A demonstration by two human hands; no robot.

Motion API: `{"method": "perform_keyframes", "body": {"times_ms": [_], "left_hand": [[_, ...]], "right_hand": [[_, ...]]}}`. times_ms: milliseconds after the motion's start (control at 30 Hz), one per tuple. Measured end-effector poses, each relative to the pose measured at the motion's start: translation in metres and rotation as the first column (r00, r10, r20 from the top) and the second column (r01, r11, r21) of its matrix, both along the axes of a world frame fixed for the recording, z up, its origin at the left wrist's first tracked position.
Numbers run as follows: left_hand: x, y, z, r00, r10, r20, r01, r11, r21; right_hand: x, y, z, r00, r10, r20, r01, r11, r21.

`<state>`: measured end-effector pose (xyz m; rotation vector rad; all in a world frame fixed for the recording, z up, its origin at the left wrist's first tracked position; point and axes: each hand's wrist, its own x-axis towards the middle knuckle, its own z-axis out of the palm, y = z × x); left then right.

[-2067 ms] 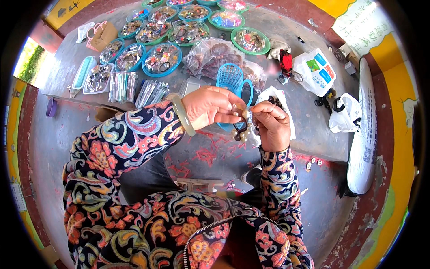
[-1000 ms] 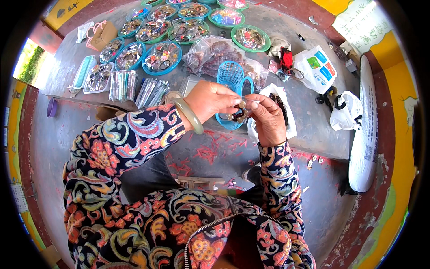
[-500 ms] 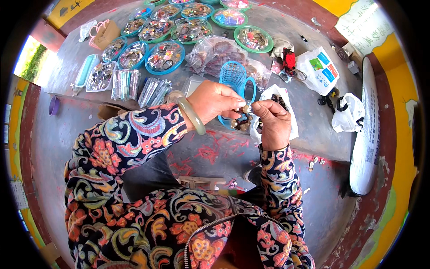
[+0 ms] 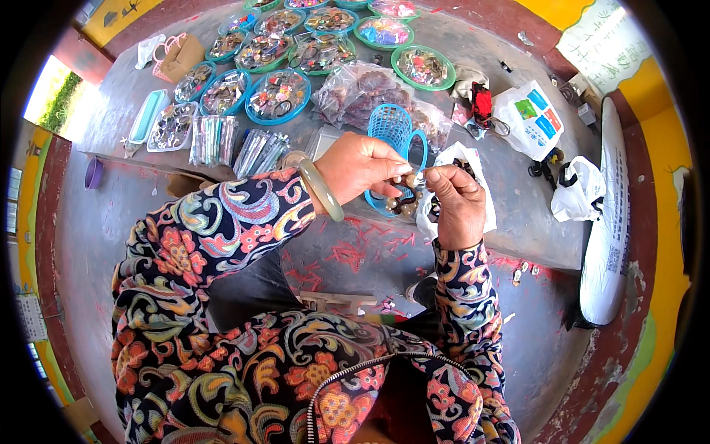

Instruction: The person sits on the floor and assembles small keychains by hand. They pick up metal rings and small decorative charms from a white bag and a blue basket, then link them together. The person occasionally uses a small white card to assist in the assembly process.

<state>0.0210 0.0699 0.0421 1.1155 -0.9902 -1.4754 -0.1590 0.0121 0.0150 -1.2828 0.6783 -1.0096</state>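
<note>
My left hand [image 4: 362, 166], a pale bangle [image 4: 321, 191] at its wrist, pinches small brown and pale beads [image 4: 405, 180]. They look like part of a beaded hair tie or bracelet; the exact kind is hard to make out. Close on the right, my right hand [image 4: 460, 201] has thumb and forefinger pressed together at the end of the beads, on something tiny and whitish. Just beyond my fingers a blue plastic mesh basket [image 4: 390, 126] lies tipped over. A white plastic bag [image 4: 484, 198] holding dark pieces sits behind my right hand, which partly hides it.
Blue and green trays of small accessories, such as a blue tray [image 4: 278, 97], fill the far part of the raised surface. Clear bags [image 4: 361, 92], bundled pens [image 4: 214, 140] and white bags [image 4: 575, 189] lie around. A long silvery package [image 4: 603, 244] leans at right.
The whole view has shifted slightly, so the scene sits a little to the right. Both hands keep their pinch, with the beads between them a bit more in sight.
</note>
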Motion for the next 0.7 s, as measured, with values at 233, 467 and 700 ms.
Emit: {"method": "perform_keyframes", "body": {"times_ms": [233,467,700], "left_hand": [[-0.008,0.000,-0.011,0.967,0.098,0.236,-0.064,0.987,-0.151],[-0.010,-0.002,-0.013,0.976,0.066,0.206,-0.036,0.988,-0.148],[-0.005,-0.002,-0.010,0.981,0.059,0.184,-0.041,0.994,-0.103]], "right_hand": [[0.008,0.000,0.001,0.992,0.118,0.046,-0.122,0.988,0.097],[0.006,0.001,-0.002,0.996,0.089,-0.003,-0.089,0.996,0.017],[0.001,0.000,0.004,0.989,0.094,-0.117,-0.100,0.994,-0.050]]}}
